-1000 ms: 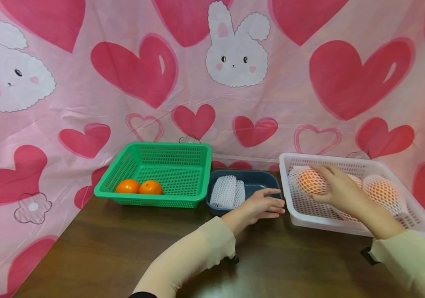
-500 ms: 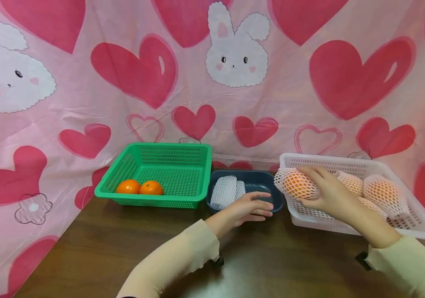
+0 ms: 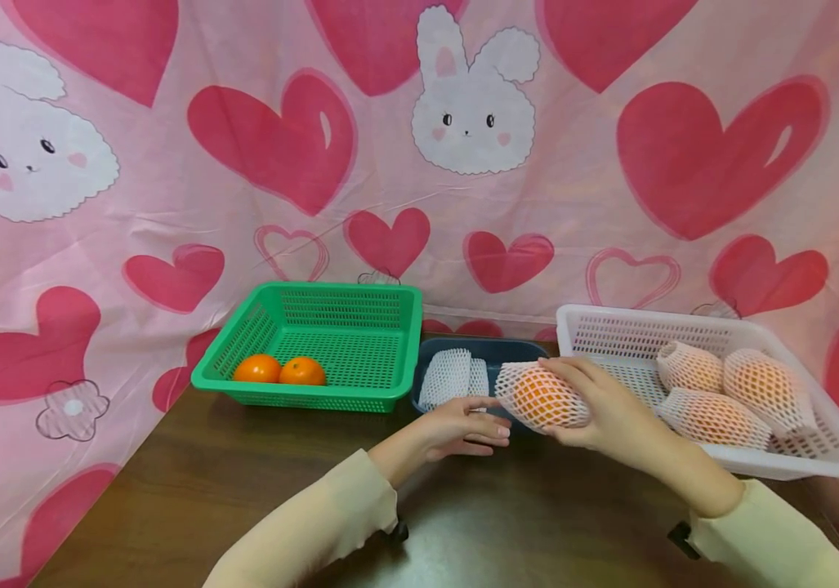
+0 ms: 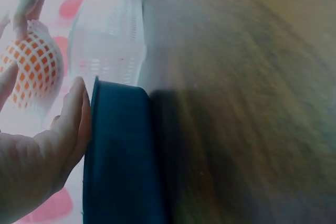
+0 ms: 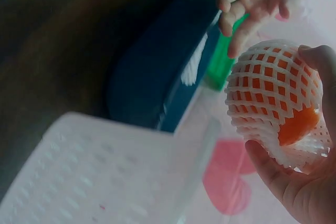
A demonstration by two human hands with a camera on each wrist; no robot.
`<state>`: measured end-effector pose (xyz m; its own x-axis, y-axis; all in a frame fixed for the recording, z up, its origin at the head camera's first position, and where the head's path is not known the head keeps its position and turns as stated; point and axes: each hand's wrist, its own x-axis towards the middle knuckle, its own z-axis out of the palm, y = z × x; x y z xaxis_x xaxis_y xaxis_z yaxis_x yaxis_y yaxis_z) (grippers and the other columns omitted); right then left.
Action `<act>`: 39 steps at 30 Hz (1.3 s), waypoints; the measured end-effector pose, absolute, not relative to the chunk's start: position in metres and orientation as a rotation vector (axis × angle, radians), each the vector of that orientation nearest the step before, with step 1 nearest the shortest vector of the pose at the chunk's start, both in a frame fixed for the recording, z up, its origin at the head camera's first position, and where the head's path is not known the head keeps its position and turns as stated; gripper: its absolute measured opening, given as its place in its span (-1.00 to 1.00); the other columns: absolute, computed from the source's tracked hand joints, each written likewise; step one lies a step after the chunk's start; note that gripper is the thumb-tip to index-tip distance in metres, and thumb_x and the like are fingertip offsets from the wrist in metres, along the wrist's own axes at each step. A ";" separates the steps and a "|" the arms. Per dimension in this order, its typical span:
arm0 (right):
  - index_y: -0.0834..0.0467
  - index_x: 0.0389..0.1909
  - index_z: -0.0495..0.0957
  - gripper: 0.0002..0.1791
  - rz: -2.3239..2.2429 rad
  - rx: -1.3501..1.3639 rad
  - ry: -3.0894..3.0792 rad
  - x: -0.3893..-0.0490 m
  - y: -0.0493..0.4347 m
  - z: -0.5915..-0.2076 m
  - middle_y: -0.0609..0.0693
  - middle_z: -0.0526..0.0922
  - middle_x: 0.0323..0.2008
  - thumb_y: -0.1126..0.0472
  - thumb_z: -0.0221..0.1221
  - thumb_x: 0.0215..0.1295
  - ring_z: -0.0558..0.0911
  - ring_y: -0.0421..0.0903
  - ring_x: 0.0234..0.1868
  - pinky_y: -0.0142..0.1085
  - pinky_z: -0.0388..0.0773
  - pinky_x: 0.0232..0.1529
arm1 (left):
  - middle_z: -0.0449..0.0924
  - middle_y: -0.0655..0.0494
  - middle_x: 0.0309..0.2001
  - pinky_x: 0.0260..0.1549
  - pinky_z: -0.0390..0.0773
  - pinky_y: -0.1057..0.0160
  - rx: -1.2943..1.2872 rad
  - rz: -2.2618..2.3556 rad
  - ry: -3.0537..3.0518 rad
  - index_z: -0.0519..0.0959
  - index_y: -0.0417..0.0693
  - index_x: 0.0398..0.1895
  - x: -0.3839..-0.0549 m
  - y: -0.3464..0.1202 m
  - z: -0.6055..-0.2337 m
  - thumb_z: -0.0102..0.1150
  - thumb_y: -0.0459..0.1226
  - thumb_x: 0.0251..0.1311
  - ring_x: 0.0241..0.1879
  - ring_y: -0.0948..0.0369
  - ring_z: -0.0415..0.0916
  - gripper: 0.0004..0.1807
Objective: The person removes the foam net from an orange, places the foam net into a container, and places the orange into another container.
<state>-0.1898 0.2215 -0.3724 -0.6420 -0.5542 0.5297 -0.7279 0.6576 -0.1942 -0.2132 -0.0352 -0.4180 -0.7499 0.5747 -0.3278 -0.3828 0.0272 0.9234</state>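
My right hand [image 3: 603, 416] grips an orange in a white foam net sleeve [image 3: 542, 397], held up over the front right of the dark blue tray [image 3: 430, 346]. In the right wrist view, thumb and fingers pinch the netted orange [image 5: 268, 85] from both sides, and bare peel shows at the sleeve's open end. My left hand [image 3: 459, 431] is in front of the tray with fingers loosely extended toward the orange, holding nothing. The left wrist view has that hand [image 4: 47, 145] beside the tray's wall [image 4: 123, 145]. Empty foam net sleeves [image 3: 446, 377] lie in the tray's left part.
At the left stands a green basket [image 3: 309, 396] with two bare oranges [image 3: 303, 371] in its front left corner. A white basket [image 3: 713, 317] on the right holds three netted oranges [image 3: 716, 418]. Brown wooden table [image 3: 507, 523] lies in front; a pink heart-print cloth [image 3: 463, 196] hangs behind.
My right hand has lifted the netted orange out of the white basket and carried it left to the blue tray. My left hand has drawn back leftward.
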 end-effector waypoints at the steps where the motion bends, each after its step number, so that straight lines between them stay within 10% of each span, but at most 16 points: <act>1: 0.16 0.34 0.44 -0.04 0.555 1.005 -2.458 -0.189 0.219 -0.375 0.16 0.57 0.11 0.10 0.63 -0.16 0.62 0.16 0.02 0.20 0.62 -0.06 | 0.51 -0.26 0.30 0.20 0.50 -0.08 0.200 1.796 1.627 0.28 -0.22 0.49 -0.212 -0.038 -0.419 0.17 -0.36 0.41 0.16 -0.07 0.60 -0.39; 39: 0.06 0.39 0.40 -0.02 0.849 1.147 -2.509 -0.165 0.161 -0.463 0.00 0.45 0.22 0.03 0.63 -0.11 0.55 -0.02 0.16 -0.06 0.62 0.04 | 0.69 -0.05 -0.06 0.04 0.63 0.06 0.176 1.696 1.611 0.38 -0.32 0.33 -0.180 -0.100 -0.455 0.20 -0.41 0.35 -0.08 0.09 0.68 -0.49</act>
<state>-0.1655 0.1615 -0.4630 -0.6569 -0.6057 0.4491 -0.7539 0.5190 -0.4027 -0.1803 -0.0998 -0.4549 -0.6902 0.6039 -0.3985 -0.4290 0.1019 0.8975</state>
